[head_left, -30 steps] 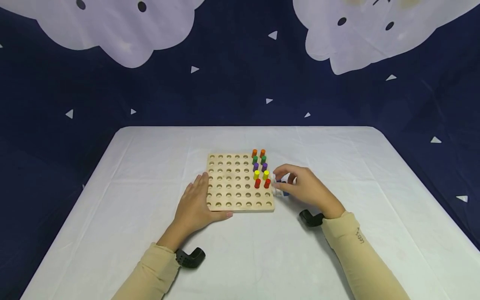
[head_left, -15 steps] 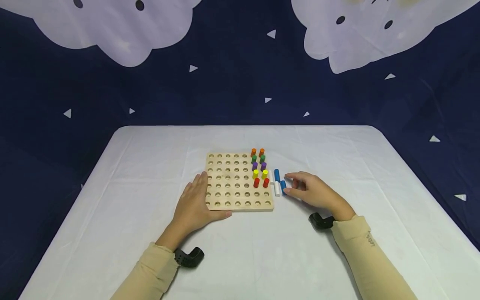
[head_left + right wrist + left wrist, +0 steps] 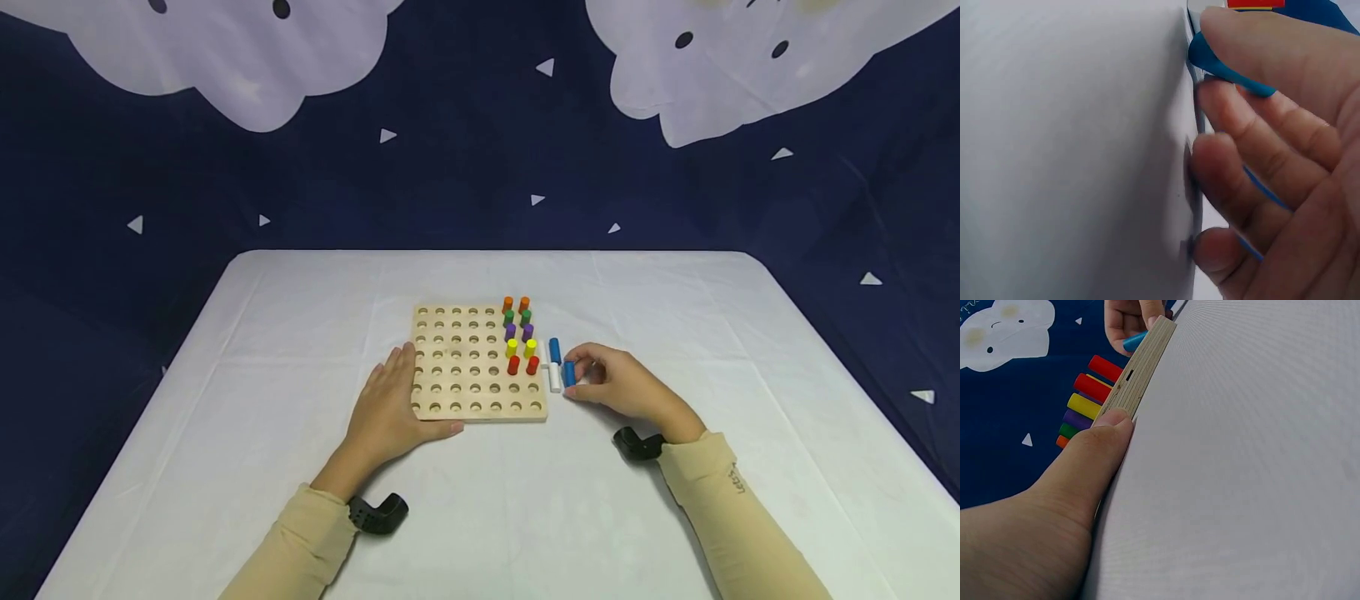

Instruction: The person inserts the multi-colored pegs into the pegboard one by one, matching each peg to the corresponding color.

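A square wooden pegboard (image 3: 446, 380) lies mid-table. Two columns of upright pegs fill part of its right side, in pairs of orange, green, purple, yellow and red (image 3: 513, 365). My left hand (image 3: 386, 408) rests along its left edge with straight fingers, the thumb (image 3: 1110, 428) against the front edge. Just right of the board, my right hand (image 3: 626, 385) pinches a blue peg (image 3: 570, 374) between thumb and fingers; the right wrist view shows this blue peg (image 3: 1207, 56) partly covered by the thumb. Another blue peg (image 3: 554, 350) and a white peg (image 3: 555, 378) lie beside it.
A second white peg (image 3: 544, 355) lies against the board's right side. White cloth (image 3: 480, 517) covers the table, whose far edge meets a dark blue backdrop (image 3: 465, 183) with clouds and triangles. Black wrist cameras (image 3: 381, 515) sit on both wrists.
My right hand drew back to the right from the loose pegs, uncovering them, then came slightly left and took hold of the near blue peg. The left hand stayed on the board.
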`<control>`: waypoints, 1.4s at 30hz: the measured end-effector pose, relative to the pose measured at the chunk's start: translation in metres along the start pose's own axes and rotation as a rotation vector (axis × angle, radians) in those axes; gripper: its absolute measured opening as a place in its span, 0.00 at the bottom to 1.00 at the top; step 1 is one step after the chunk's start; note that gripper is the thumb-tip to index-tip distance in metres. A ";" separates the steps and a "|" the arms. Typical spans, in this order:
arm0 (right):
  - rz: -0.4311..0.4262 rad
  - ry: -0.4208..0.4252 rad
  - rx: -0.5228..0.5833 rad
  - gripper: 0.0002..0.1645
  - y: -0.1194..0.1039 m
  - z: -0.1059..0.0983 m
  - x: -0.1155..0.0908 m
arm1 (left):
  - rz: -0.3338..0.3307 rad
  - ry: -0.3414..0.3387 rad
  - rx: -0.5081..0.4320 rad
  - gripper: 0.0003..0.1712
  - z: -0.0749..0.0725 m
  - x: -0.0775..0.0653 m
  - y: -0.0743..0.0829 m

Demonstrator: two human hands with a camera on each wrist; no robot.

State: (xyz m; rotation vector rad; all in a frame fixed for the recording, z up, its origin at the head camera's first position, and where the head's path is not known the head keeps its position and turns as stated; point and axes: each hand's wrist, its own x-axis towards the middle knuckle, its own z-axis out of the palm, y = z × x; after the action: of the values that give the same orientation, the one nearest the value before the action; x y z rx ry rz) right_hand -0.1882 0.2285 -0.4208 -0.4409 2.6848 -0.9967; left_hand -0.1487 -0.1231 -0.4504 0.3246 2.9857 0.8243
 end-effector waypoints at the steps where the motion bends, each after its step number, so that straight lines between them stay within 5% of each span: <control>1: -0.001 -0.001 0.012 0.24 -0.001 0.000 0.000 | 0.000 -0.001 0.001 0.85 0.000 0.000 0.000; 15: -0.138 0.128 0.044 0.19 -0.023 0.001 -0.002 | 0.004 -0.003 0.002 0.85 0.000 -0.001 -0.001; 32: -0.179 0.132 0.066 0.15 -0.052 0.022 0.007 | 0.007 -0.011 0.001 0.84 -0.001 0.000 -0.002; 42: -0.267 0.115 -0.040 0.15 -0.062 0.033 0.011 | 0.011 -0.016 0.008 0.83 -0.001 0.000 -0.002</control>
State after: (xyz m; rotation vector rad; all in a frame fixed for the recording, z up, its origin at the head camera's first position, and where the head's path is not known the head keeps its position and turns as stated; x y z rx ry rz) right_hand -0.1759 0.1603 -0.4052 -0.7902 2.8035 -1.0689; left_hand -0.1494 -0.1254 -0.4507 0.3468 2.9760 0.8074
